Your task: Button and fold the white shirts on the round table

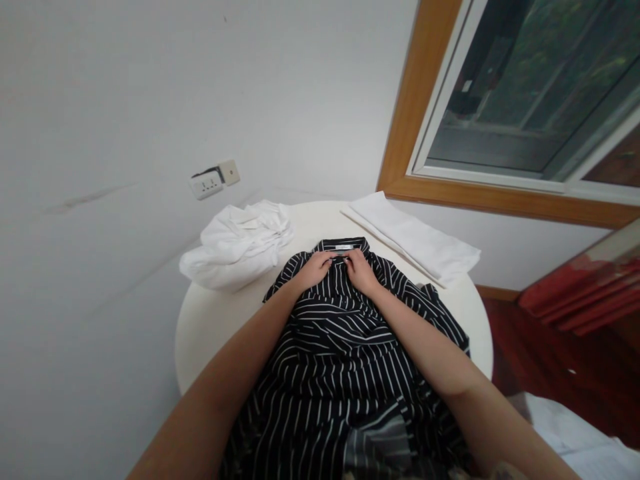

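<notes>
A black shirt with white stripes lies spread on the round white table, front side up, its collar toward the wall. My left hand pinches the left side of the collar front. Close beside it, my right hand grips the right side at the same height. Between and above the fingers, a pale label shows inside the collar. The shirt's body is wrinkled below the hands, and its lower end runs toward me past the table's near edge. Both forearms cover parts of its sides.
A crumpled white cloth bundle rests on the table's left back, and a folded white cloth on its right back. The table's rim stands near a wall with a socket. A window and red curtain are at right.
</notes>
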### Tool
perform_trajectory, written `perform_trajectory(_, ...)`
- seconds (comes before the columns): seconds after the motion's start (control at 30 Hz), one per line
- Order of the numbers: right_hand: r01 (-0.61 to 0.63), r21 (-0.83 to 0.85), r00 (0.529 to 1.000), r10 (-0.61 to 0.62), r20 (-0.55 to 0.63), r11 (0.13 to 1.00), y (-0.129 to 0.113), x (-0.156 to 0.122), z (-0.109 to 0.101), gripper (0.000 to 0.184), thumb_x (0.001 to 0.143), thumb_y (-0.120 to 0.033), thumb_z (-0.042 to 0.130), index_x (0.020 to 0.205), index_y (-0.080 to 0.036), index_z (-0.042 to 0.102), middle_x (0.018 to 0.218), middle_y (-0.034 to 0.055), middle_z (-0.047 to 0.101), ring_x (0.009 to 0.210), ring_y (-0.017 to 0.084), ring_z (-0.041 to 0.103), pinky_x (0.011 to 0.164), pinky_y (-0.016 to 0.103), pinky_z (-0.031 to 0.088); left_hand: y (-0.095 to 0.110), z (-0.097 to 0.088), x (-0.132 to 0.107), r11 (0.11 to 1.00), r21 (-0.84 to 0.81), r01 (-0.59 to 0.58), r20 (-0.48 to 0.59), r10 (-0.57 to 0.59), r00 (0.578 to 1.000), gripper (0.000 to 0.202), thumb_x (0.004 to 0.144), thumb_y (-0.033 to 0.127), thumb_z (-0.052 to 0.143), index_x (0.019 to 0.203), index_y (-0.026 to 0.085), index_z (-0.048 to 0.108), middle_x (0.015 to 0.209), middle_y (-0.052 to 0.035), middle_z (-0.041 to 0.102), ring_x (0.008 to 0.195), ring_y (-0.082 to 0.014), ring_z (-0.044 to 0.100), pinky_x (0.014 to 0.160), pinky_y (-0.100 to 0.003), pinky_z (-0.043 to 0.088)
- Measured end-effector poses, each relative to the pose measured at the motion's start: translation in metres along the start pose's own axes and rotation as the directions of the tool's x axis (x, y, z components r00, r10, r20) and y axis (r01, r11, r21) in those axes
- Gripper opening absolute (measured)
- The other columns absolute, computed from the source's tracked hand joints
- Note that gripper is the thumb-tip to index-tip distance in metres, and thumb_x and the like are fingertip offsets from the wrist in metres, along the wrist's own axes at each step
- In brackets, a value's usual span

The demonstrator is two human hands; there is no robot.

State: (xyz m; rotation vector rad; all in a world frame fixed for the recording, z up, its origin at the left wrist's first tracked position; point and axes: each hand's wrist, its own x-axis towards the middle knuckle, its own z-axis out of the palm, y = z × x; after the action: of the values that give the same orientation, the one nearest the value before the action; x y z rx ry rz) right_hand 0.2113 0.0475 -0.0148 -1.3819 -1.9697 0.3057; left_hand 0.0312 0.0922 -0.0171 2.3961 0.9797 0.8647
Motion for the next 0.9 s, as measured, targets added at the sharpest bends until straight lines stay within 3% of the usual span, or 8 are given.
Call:
perform_trajectory(0.2, -0.001, 0.076, 0.996, 0.008, -0.085, 0.997, 0.007, 0.004, 0.006, 0.026, 0.089, -0.016, 0.035, 0.107, -0.016, 0.054, 0.106, 0.0115, 0.053, 0.107, 0.021, 0.049, 0.101, 0.037, 0.037, -0.007, 0.001, 0.002, 0.995, -0.097, 0.034, 0.025, -0.031, 0.999, 0.033, 0.091, 0.027, 0.039, 0.114, 0.014, 0.060, 0.122, -0.0104, 0.062, 0.114, -0.0202, 0.056, 0.105, -0.040, 0.040)
perform_trajectory(0.37, 0.068, 0.177, 0.984, -0.037, -0.175, 0.982, 0.016, 0.005, 0.012, 0.020, 0.087, -0.016, 0.041, 0.099, -0.018, 0.056, 0.099, 0.0095, 0.055, 0.100, 0.022, 0.051, 0.097, 0.041, 0.040, -0.009, 0.002, 0.001, 0.995, -0.095, 0.016, 0.012, -0.015, 1.000, 0.031, 0.088, 0.029, 0.046, 0.112, 0.016, 0.061, 0.120, -0.0084, 0.064, 0.113, -0.0206, 0.058, 0.105, -0.039, 0.042)
perform_trajectory(0.67, 0.082, 0.205, 0.982, -0.044, -0.181, 0.975, 0.021, 0.007, 0.013, 0.017, 0.087, -0.018, 0.043, 0.096, -0.020, 0.057, 0.098, 0.0084, 0.057, 0.099, 0.022, 0.052, 0.096, 0.043, 0.041, -0.014, 0.006, -0.001, 0.995, -0.100, 0.009, -0.015, -0.010, 1.000, 0.037, 0.089, 0.038, 0.044, 0.111, 0.016, 0.064, 0.120, -0.0092, 0.065, 0.110, -0.0200, 0.059, 0.103, -0.038, 0.043)
perform_trajectory(0.9, 0.126, 0.209, 0.983, -0.094, -0.160, 0.970, 0.019, 0.005, 0.013, 0.018, 0.087, -0.018, 0.043, 0.099, -0.020, 0.056, 0.100, 0.0084, 0.057, 0.101, 0.022, 0.052, 0.097, 0.042, 0.041, 0.000, 0.000, -0.002, 0.994, -0.107, 0.024, -0.033, -0.028, 0.999, 0.034, 0.089, 0.042, 0.047, 0.104, 0.017, 0.065, 0.111, -0.0072, 0.068, 0.103, -0.0196, 0.062, 0.098, -0.035, 0.045)
